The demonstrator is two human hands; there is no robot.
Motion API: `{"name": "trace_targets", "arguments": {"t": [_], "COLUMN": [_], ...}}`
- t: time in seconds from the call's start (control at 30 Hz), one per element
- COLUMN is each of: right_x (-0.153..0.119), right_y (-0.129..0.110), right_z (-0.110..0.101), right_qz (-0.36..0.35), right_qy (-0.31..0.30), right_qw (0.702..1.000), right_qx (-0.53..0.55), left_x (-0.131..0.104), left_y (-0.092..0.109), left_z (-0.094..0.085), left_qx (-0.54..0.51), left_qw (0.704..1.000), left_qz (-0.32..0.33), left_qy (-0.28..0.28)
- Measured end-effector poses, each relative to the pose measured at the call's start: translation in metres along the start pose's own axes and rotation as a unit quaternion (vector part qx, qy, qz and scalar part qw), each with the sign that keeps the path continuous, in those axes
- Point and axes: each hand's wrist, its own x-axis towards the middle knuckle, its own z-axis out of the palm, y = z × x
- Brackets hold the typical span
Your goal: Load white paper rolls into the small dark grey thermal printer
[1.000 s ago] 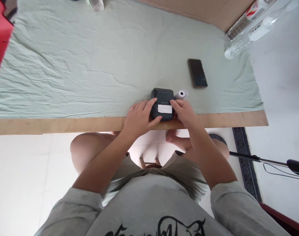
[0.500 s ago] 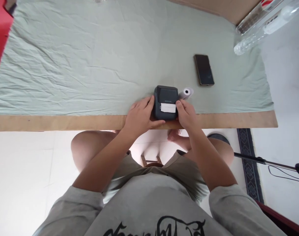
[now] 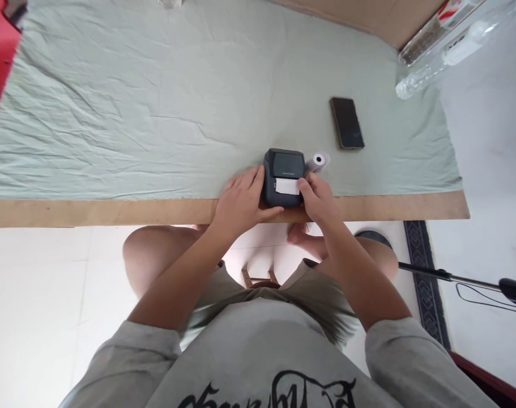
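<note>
small dark device [image 3: 288, 163] sits a bit right of frame centre, flat at the near edge of the bench [image 3: 113, 212]. white paper strip [image 3: 286, 186] lies across the device's lower half.

left hand [image 3: 239, 199] at the device's left side: fingers lie side by side, index tip touching that side, thumb spread well away from them and reaching along the device's lower edge. hand sits around the lower left corner, partly over the bare wood.

right hand [image 3: 319, 198] at the device's right side: thumb on the right end of the strip, other fingers bent and partly hidden, so can't tell if the strip is really pinched.

paper roll [image 3: 318, 160] just beyond the right hand, close beside the device, black core hole facing the camera. phone [image 3: 346, 123] farther up and right, screen up and dark, slightly tilted, well apart from both hands.

pale green cloth [image 3: 198, 85] covers most of the bench, wrinkled toward the left. upper right: clear plastic bottles [image 3: 457, 52] next to a brown panel [image 3: 351, 11]. upper left: red thing [image 3: 0, 62], cut off by the frame.
</note>
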Motion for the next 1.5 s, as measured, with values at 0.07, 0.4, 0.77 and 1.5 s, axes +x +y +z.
{"name": "trace_targets", "arguments": {"t": [0.07,0.4,0.77,1.5], "right_x": [0.001,0.01,0.032,0.055], "right_y": [-0.002,-0.025,-0.048,-0.089], "right_z": [-0.001,-0.017,-0.019,-0.038], "right_qz": [0.021,0.034,-0.061,-0.133], "right_qy": [0.0,0.012,0.106,-0.181], "right_qw": [1.0,0.992,0.991,0.938], "right_qx": [0.019,0.123,0.058,-0.265], "left_x": [-0.001,-0.002,-0.002,-0.003], "left_y": [0.001,0.001,0.0,0.0], "left_z": [0.0,-0.003,-0.004,-0.003], "left_qx": [0.006,0.005,-0.018,-0.025], "left_qw": [1.0,1.0,1.0,1.0], "left_qz": [0.001,0.003,0.011,0.005], "left_qy": [-0.002,0.007,0.022,0.015]}}
